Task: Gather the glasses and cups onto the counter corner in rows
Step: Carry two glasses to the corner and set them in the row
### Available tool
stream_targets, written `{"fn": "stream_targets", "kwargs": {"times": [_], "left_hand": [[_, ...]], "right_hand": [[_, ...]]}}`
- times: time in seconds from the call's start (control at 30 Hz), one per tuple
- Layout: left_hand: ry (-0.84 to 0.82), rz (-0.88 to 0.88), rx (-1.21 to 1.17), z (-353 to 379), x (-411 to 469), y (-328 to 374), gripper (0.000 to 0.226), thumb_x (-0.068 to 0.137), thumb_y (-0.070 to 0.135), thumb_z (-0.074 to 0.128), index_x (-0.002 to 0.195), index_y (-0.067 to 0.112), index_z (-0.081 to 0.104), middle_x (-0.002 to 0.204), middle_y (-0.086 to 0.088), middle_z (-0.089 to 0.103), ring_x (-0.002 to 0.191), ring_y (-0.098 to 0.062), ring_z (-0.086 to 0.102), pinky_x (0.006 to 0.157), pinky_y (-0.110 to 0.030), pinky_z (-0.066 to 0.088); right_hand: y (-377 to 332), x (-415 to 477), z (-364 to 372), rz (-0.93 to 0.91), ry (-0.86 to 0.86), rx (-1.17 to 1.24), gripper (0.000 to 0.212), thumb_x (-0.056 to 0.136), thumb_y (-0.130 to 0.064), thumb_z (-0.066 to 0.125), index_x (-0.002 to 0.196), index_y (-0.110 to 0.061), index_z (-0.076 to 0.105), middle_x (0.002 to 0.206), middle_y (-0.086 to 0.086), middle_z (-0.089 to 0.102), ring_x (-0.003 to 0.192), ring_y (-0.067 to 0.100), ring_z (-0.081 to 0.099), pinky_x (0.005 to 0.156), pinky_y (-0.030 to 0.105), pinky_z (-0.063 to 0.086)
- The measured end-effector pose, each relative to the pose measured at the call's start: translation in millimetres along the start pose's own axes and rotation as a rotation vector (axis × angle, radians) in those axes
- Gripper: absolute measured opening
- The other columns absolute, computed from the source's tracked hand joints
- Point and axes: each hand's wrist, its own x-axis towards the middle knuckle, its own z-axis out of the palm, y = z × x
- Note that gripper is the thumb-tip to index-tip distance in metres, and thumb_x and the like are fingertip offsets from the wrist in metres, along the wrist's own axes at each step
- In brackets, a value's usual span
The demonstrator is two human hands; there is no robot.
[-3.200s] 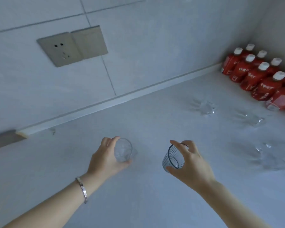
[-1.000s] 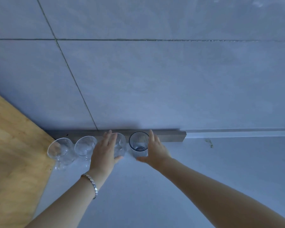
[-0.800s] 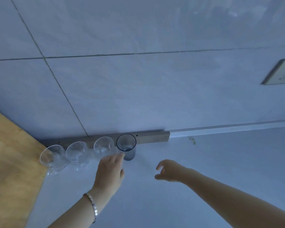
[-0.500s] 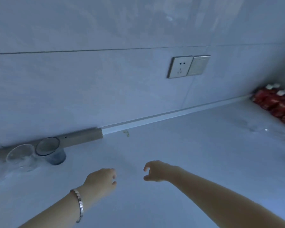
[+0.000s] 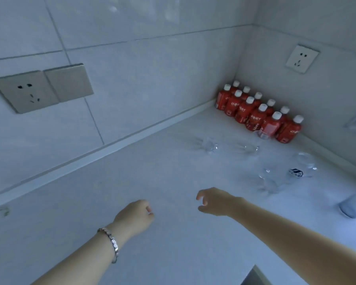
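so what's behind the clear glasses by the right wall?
Red bottles with white caps, in two rows along the wall. One glass overlaps a front bottle's base. The back row's labels are mostly hidden.

Pale grey tiled walls (image 5: pixel 144 83) meet in a corner at the upper right, above a light counter (image 5: pixel 132 182) edged by a low white ledge (image 5: pixel 103 149). A metal-coloured socket plate (image 5: pixel 27 91) with a blank plate (image 5: pixel 68 82) beside it sits on the left wall, and a white socket (image 5: pixel 301 58) on the right wall. Red bottles with white caps (image 5: pixel 257 114) stand in two rows in the corner; the light is dim and bluish.
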Motion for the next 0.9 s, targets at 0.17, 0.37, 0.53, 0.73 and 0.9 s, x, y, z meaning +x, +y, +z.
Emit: {"fn": "stream_targets", "kwargs": {"times": [0.17, 0.37, 0.53, 0.73, 0.9], "left_hand": [[-0.031, 0.052, 0.038, 15, 34, 91, 0.020, 0.088, 0.026, 0.050, 0.103, 0.019, 0.061, 0.120, -0.004, 0.064, 0.111, -0.023, 0.059, 0.094, -0.029, 0.048], [-0.088, 0.030, 0.120, 31, 67, 142, 0.009, 0.088, 0.026, 0.051, 0.094, 0.024, 0.057, 0.119, -0.003, 0.064, 0.111, -0.023, 0.060, 0.095, -0.031, 0.048], [-0.079, 0.023, 0.139, 30, 68, 134, 0.018, 0.088, 0.027, 0.051, 0.103, 0.022, 0.061, 0.120, -0.003, 0.064, 0.112, -0.022, 0.059, 0.096, -0.031, 0.048], [-0.105, -0.025, 0.180, 36, 71, 131, 0.023, 0.088, 0.026, 0.050, 0.107, 0.020, 0.061, 0.120, -0.002, 0.064, 0.113, -0.022, 0.059, 0.096, -0.030, 0.047], [-0.120, -0.010, 0.185, 42, 84, 145, 0.022, 0.088, 0.026, 0.051, 0.106, 0.018, 0.062, 0.120, -0.003, 0.064, 0.112, -0.023, 0.059, 0.096, -0.031, 0.047]], "right_hand": [[123, -7, -46, 0.095, 0.348, 0.085, 0.036, 0.092, -0.025, 0.052, 0.127, -0.021, 0.053, 0.137, 0.002, 0.047, 0.128, 0.020, 0.044, 0.103, 0.033, 0.040], [230, 10, -62, 0.383, 0.323, 0.000, 0.084, 0.078, -0.046, 0.067, 0.146, -0.026, 0.021, 0.153, 0.009, 0.021, 0.138, 0.034, 0.025, 0.109, 0.043, 0.031], [241, 12, -45, 0.470, 0.312, 0.046, 0.076, 0.075, -0.040, 0.072, 0.139, -0.031, 0.033, 0.141, 0.009, 0.030, 0.125, 0.040, 0.040, 0.095, 0.040, 0.045], [244, 5, -41, 0.207, 0.342, 0.110, 0.053, 0.077, -0.026, 0.069, 0.127, -0.034, 0.052, 0.139, 0.005, 0.036, 0.128, 0.030, 0.034, 0.099, 0.038, 0.040], [244, -2, -38, 0.040, 0.146, -0.057, 0.092, 0.070, -0.010, 0.063, 0.147, -0.035, 0.017, 0.155, -0.002, 0.010, 0.146, 0.024, 0.001, 0.116, 0.041, 0.015]]}}
